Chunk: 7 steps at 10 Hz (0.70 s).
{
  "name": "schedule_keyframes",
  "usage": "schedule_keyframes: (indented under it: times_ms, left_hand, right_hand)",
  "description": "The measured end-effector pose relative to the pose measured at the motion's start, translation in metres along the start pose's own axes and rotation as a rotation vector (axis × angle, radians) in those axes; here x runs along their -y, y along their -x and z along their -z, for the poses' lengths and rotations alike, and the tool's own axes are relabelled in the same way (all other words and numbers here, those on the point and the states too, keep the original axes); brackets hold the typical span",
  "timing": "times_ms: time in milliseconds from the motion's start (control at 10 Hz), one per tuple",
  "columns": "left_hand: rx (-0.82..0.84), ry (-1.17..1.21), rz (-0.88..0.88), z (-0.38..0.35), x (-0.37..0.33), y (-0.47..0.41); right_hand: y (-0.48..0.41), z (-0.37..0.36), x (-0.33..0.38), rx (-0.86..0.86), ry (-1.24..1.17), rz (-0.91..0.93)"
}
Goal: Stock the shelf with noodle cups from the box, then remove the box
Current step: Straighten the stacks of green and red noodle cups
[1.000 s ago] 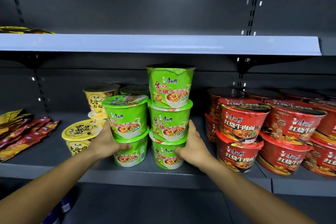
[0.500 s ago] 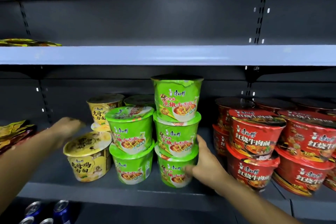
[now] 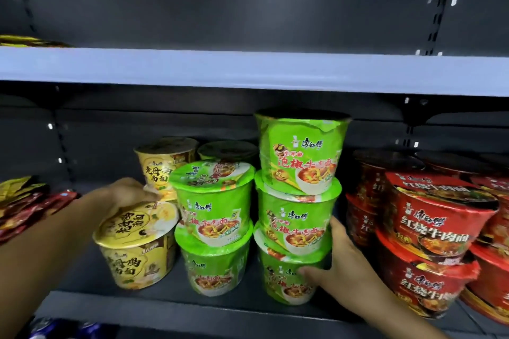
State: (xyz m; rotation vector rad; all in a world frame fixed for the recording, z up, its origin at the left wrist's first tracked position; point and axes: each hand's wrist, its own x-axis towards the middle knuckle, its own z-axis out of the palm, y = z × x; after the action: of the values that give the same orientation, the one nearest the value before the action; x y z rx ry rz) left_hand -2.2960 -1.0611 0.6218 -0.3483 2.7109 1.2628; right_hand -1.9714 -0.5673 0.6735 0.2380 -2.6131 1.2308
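On shelf, left hand curled over yellow cup, right hand round green cup.

Shelf front edge: three-cup stack centre, two-cup stack just beside its left, single cup left of that, further stacks right, packets far left.

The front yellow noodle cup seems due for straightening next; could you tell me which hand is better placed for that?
Left, probably. The left hand rests on the lid of the front yellow noodle cup, while the right hand grips the bottom green cup of the three-high stack, with another green stack between.
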Motion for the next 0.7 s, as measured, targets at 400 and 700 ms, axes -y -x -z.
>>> schedule_keyframes:
  times_ms: [400,700]
  left_hand:
    - [-0.05,0.082,0.037,-0.024,-0.093,0.205]
    - [-0.051,-0.041,-0.008,-0.033,-0.101,0.186]
  right_hand:
    - [0.001,-0.005,0.012,0.016,-0.025,-0.06]
    - [0.003,-0.003,0.008,-0.022,-0.03,-0.022]
